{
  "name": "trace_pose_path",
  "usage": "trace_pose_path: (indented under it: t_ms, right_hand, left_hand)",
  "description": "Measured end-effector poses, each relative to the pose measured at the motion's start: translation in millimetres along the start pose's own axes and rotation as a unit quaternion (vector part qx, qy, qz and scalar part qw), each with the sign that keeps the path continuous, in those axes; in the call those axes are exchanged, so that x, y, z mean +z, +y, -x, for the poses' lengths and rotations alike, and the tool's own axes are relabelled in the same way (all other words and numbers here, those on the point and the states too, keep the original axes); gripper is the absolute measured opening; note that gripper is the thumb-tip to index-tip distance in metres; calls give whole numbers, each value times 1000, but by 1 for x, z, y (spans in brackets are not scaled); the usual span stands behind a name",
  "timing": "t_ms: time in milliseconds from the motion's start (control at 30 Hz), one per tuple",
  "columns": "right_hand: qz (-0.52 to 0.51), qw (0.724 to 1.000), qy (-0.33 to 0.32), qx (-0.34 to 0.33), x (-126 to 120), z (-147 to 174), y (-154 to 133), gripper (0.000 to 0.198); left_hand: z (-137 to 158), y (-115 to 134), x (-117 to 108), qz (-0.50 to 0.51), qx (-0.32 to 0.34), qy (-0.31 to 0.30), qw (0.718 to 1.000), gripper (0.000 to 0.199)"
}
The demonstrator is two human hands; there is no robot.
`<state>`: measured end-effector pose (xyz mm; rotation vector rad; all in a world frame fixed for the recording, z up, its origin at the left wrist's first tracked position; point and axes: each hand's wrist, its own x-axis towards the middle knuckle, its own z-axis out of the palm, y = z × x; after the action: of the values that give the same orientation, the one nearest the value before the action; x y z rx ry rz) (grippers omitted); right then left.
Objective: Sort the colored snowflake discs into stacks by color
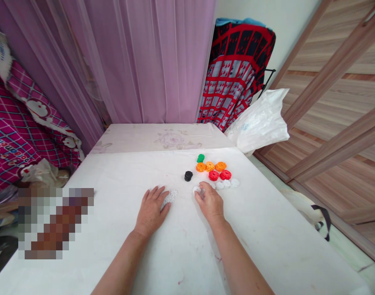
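My left hand (153, 209) lies with its fingers spread on the white cloth, its thumb and index finger beside a loose patch of small white button-like discs (171, 196). My right hand (210, 201) is closed, thumb and fingertips pinching at a white button-like disc (196, 189) on the table. A row of white discs (226, 183) runs to the right of that hand. Beyond it are little piles of red discs (214, 175), orange discs (201, 167) and green discs (201, 157). Black discs (188, 176) stand between and beyond my two hands.
The table has a white cloth (119, 172) and a floral strip (175, 138) at its far end. A white plastic bag (257, 121) sits off the far right corner. Purple curtains (156, 61) hang behind, with a blurred-out patch (56, 223) at left.
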<state>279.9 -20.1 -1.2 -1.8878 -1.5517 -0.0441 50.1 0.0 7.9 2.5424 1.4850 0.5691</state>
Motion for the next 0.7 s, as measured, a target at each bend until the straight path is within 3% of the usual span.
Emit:
trace_pose_path:
  t_ms: [333,467,567,700]
  right_hand:
    - [37,999,0,-15,-3,1,-1,24]
    - [0,997,5,-72,-6,2,-16,22]
    - [-40,988,-45,-144,-2,5,-36,25]
    - [-54,967,-134,-210,5,3,-58,43]
  left_hand:
    - [0,-1,1,-1,0,2,1000,40]
    - [0,0,1,-1,-4,-1,1000,40]
    - [0,1,0,-4,-3,-5,1000,40]
    - [-1,1,-1,-5,0,-8,1000,40]
